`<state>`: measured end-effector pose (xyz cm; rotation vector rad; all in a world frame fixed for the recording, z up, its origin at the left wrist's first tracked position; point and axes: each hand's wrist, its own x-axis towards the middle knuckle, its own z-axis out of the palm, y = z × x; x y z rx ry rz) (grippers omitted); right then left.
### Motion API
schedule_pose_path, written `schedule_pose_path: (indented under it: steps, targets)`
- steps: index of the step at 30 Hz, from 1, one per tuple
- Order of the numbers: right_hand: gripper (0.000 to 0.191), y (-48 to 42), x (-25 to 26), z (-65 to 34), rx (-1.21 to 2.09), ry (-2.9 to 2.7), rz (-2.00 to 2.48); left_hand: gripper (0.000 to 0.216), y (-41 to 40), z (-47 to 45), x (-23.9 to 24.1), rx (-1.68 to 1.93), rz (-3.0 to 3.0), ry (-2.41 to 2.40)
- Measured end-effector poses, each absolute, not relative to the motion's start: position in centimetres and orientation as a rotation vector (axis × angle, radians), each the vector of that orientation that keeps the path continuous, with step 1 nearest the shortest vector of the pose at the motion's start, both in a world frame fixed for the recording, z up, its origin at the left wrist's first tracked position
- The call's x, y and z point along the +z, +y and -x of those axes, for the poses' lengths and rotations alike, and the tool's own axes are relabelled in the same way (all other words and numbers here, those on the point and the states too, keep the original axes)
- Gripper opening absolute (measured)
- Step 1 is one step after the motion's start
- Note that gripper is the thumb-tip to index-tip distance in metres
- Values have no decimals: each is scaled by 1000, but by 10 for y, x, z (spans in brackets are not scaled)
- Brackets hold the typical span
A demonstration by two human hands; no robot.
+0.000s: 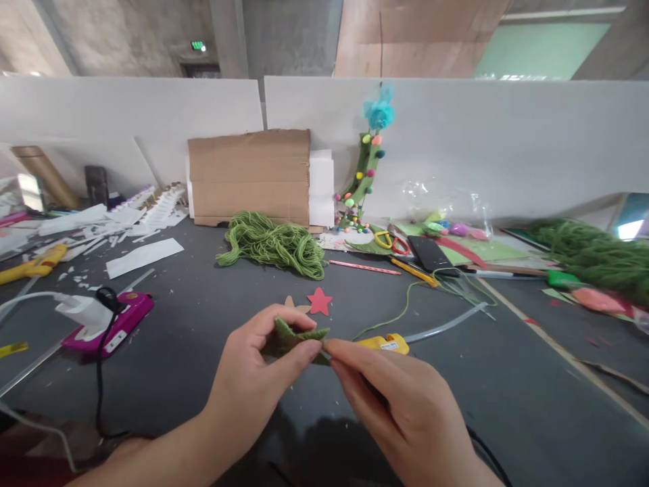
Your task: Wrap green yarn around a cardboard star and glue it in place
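Above the dark table, my left hand (pixel 266 368) grips a small green yarn-covered piece (pixel 299 336) between thumb and curled fingers. The piece has pointed corners, and its lower part is hidden by my hand. My right hand (pixel 400 392) pinches at the right end of that piece, thumb and forefinger pressed together. Whether a loose yarn end is also in that pinch, I cannot tell. Just beyond my hands lie a red paper star (pixel 320 301) and a brown card shape (pixel 290 304), partly covered. A yellow glue gun (pixel 390 343) with a clear glue stick rests behind my right hand.
A green yarn bundle (pixel 274 243) lies before a cardboard sheet (pixel 248 177). A decorated green hanging piece (pixel 366 169) stands against the white board. Scissors (pixel 400 245), a black phone (pixel 430 255) and a pencil (pixel 364 267) lie right. A magenta power strip (pixel 134 311) with cables sits left.
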<state>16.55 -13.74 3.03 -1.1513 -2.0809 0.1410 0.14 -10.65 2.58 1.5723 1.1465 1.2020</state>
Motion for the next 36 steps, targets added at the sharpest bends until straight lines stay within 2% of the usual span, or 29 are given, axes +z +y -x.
schedule_pose_path:
  steps: [3, 8, 15, 17, 19, 25, 28, 32, 36]
  targets:
    - [20, -138, 32, -168, 59, -2087, 1135, 2, -105, -2, 26, 1182, -1618, 1060]
    - [19, -138, 33, -168, 30, -2110, 1080, 8, -104, -2, 27, 1185, -1637, 975]
    - [18, -141, 37, -163, 497, -1961, 1387, 10, -105, -1, 27, 1214, -1668, 1046]
    - [17, -140, 34, -162, 525, -1957, 1404, 10, -106, -1, 26, 1223, -1673, 1042]
    - [17, -138, 31, -162, 440, -1992, 1352, 11, -107, -2, 26, 1228, -1672, 1042]
    - [24, -135, 31, -162, -114, -2201, 1117, 10, -105, -3, 24, 1226, -1700, 1081]
    - [25, -133, 36, -166, -168, -2290, 1111, 11, -103, -4, 24, 1138, -1790, 1094]
    - [18, -129, 44, -175, 113, -2287, 1163, 11, -104, -6, 26, 974, -1839, 1047]
    - [14, -121, 49, -182, 768, -2091, 1276, 13, -108, -6, 28, 917, -1823, 919]
